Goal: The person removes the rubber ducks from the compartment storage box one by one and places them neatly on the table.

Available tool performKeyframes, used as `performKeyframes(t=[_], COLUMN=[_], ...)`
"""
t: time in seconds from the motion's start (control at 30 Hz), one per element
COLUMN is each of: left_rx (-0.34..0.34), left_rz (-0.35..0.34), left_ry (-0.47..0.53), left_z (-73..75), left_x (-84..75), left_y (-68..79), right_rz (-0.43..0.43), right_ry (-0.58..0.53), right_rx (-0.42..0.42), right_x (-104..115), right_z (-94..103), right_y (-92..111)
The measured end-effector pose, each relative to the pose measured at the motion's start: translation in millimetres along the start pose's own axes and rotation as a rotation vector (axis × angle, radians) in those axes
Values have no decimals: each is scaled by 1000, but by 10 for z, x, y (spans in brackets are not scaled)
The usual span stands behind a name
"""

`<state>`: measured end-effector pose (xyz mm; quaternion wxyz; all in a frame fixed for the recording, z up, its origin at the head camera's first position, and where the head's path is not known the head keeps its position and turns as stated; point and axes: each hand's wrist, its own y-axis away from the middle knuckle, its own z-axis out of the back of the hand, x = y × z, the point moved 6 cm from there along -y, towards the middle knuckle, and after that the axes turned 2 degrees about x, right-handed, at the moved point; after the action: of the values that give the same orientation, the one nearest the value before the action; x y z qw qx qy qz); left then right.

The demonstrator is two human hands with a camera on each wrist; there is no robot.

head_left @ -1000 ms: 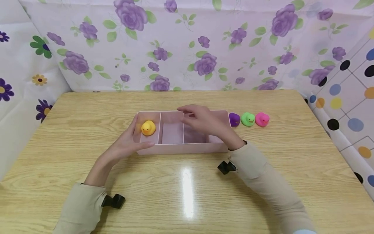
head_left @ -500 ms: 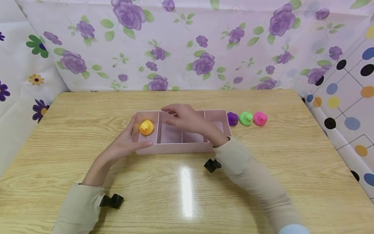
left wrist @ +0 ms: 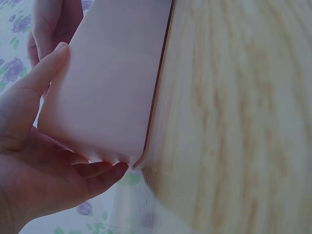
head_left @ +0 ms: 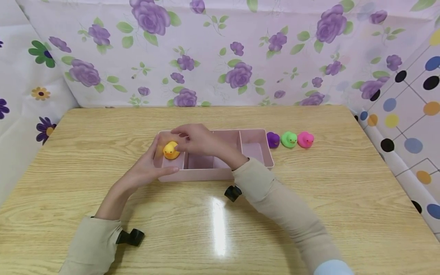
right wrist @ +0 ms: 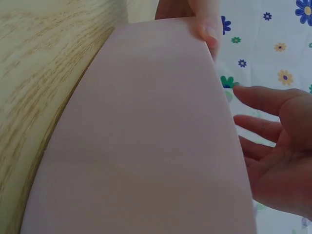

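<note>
Head view: one pink box (head_left: pixel 196 175), parted into four compartments in a row, stands on a wood-grained surface (head_left: pixel 185 229). One yellow duck (head_left: pixel 170 151) sits upright in the leftmost compartment. Just past the box's right end come three more in a line: one purple duck (head_left: pixel 273 140), one green duck (head_left: pixel 289 140) and one pink duck (head_left: pixel 305 140), which makes four ducks in all. Whether the purple one touches the box cannot be told.

The left hand (head_left: pixel 148 166) grips the box's left end, thumb along the front wall and fingers around the end. The right hand (head_left: pixel 198 141) hovers over the left part of the box with its fingers released and loosely parted; its thumb overlaps the yellow duck's edge, though contact cannot be told. Two beige sleeves (head_left: pixel 282 206) each bear one black device (head_left: pixel 131 237) near the wrist. Three printed sheets border the surface: one rose-patterned sheet (head_left: pixel 206 57) behind, one flowered sheet (head_left: pixel 20 126) at left, one dotted sheet (head_left: pixel 409 126) at right.
</note>
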<state>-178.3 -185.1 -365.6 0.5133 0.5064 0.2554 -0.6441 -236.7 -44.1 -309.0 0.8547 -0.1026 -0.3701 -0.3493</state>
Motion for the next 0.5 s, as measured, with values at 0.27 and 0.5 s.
performKeyframes(t=[0.27,0.5], left_rx=[5,4], left_rz=[43,57], left_ry=[-24,-35], left_z=[11,14], left_x=[4,20], left_y=[9,8], right_rz=[25,-4], right_ry=[37,81], right_rx=[74,79], right_x=[66,62], right_z=[-92,-134], right_y=[-159,-289])
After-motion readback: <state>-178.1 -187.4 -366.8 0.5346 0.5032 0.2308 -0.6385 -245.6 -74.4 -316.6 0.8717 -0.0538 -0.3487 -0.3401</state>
